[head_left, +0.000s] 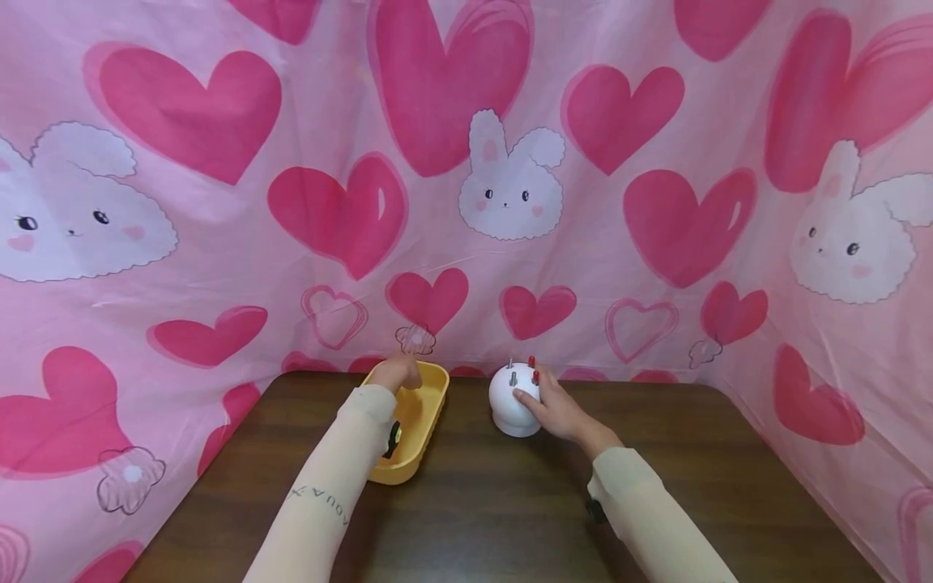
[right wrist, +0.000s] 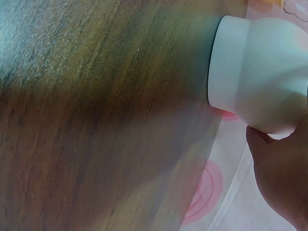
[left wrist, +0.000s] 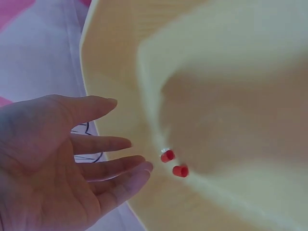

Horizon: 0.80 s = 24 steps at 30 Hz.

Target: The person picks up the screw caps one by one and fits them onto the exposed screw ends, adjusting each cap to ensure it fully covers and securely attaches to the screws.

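Note:
A yellow bin stands on the left part of the table, and my left hand is over its far end. In the left wrist view that hand's fingers are extended and apart, holding nothing. Two small red caps lie in the bin just beyond the fingertips. To the right, my right hand grips a white ball-shaped piece with a short round base, thumb at the front and the other fingers partly hidden. Bare metal studs and studs with red caps stick up from its top.
The dark wooden table extends around both things. A pink cloth with hearts and rabbits hangs close behind the table's far edge and along both sides. A dark band shows by the left wrist.

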Motion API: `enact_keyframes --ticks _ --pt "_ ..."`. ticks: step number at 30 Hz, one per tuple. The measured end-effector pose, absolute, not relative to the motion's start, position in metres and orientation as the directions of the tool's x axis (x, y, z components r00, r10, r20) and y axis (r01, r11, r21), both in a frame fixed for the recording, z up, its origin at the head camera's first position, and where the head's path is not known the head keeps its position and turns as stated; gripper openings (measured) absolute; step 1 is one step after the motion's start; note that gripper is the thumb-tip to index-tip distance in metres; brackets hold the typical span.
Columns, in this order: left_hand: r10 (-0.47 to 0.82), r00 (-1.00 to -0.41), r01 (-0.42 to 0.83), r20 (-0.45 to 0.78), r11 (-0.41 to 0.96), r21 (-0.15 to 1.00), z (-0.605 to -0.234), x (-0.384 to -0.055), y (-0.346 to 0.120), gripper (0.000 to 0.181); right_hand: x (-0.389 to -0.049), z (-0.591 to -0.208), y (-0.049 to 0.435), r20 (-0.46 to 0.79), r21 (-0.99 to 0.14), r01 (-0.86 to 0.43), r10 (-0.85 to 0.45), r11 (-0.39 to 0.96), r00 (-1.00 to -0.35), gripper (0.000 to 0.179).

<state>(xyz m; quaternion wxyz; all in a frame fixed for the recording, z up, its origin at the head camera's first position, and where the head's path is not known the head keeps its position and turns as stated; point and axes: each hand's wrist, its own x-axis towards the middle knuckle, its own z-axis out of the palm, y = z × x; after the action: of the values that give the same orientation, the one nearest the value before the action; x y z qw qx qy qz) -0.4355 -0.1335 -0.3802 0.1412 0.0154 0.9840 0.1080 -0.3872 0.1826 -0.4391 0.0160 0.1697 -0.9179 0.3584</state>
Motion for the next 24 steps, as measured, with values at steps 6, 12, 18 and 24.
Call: enact_keyframes --ticks 6,12,18,24 --pt "0.068 -0.943 0.004 -0.326 0.981 0.193 -0.384 -0.436 -0.138 0.034 -0.384 -0.437 0.183 0.147 -0.654 -0.321 -0.301 0.684 -0.942 0.084" --pt "0.078 -0.915 -0.025 -0.396 0.968 0.249 -0.388 -0.438 -0.149 0.033 -0.384 -0.437 0.183 0.158 -0.643 -0.329 -0.3 0.691 -0.941 0.083" --pt "0.014 -0.925 -0.099 -0.381 0.956 0.275 -0.39 -0.43 -0.156 0.027 -0.386 -0.438 0.182 0.144 -0.653 -0.315 -0.294 0.689 -0.945 0.084" --pt "0.037 -0.914 -0.102 -0.403 0.942 0.319 -0.39 -0.433 -0.159 0.03 -0.386 -0.438 0.181 0.157 -0.657 -0.324 -0.297 0.681 -0.942 0.082"
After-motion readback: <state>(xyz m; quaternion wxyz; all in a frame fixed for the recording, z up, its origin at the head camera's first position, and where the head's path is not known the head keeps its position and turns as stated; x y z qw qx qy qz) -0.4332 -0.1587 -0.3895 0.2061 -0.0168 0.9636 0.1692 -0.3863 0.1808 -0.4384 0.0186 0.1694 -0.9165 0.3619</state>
